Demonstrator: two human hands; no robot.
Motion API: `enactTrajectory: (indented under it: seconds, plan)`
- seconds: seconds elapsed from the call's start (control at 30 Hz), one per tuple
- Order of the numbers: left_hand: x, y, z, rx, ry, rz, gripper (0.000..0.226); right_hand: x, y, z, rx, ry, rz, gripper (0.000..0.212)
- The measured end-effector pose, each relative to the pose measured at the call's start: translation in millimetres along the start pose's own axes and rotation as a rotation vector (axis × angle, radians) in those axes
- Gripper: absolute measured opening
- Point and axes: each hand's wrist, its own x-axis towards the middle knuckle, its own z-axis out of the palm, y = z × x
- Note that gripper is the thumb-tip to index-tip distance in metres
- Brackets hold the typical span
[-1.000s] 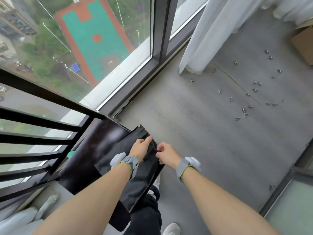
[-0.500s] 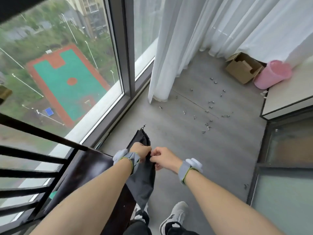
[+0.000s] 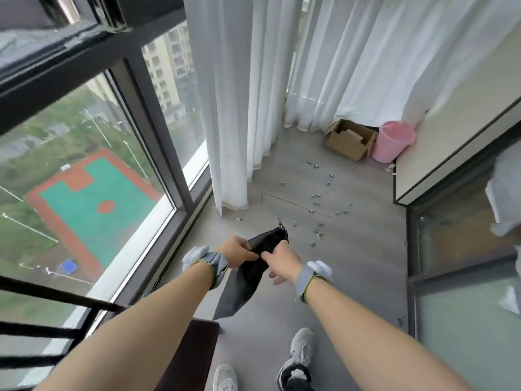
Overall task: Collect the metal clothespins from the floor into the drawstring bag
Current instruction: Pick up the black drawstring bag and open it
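Note:
A black drawstring bag (image 3: 253, 266) hangs in the air between my two hands, its cord end sticking up at the far tip. My left hand (image 3: 236, 251) grips the bag's left edge. My right hand (image 3: 279, 259) pinches the bag's right edge with thumb and forefinger, the other fingers loose. Several metal clothespins (image 3: 317, 232) lie scattered over the grey floor ahead of the bag, reaching back toward the far wall.
A white curtain (image 3: 228, 108) hangs along the window on the left. A cardboard box (image 3: 349, 139) and a pink bucket (image 3: 392, 142) stand at the far end. A white cabinet (image 3: 451, 142) and glass doors line the right. A dark chair seat (image 3: 194, 351) is by my feet.
My view has lifted from the chair toward the far end of the room. The bag has come off the chair seat and now hangs between both hands, nearer the clothespins.

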Motion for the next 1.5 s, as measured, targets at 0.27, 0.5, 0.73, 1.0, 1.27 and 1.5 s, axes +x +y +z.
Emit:
enactTrajectory:
  seconds: [0.27,0.5,0.73,1.0,1.27,1.5]
  plan:
    - [18.2,81.3,19.4,0.225,0.178,0.035,0.009,19.5,37.9,-85.6,0.076,0.131,-0.052,0.03]
    - [42.2,134.1,33.0,0.365,0.239,-0.05,0.025,41.5,94.9,-177.8,-0.025,0.182,0.053,0.029]
    - [51.1,170.9,58.3,0.456,0.217,-0.071,0.032,59.7,119.8,-227.0,-0.265,0.123,0.076,0.017]
    - [64.4,195.2,77.8,0.482,0.123,0.05,0.03,80.9,102.0,-214.9,-0.362,0.023,-0.066,0.017]
    - [97.7,177.9,38.0,0.636,0.258,-0.012,0.016,118.1,104.3,-228.0,-0.426,0.121,-0.001,0.019]
    - [165.3,166.4,10.7,0.643,0.208,-0.078,0.009,170.8,85.8,-232.8,-0.466,0.161,0.035,0.021]
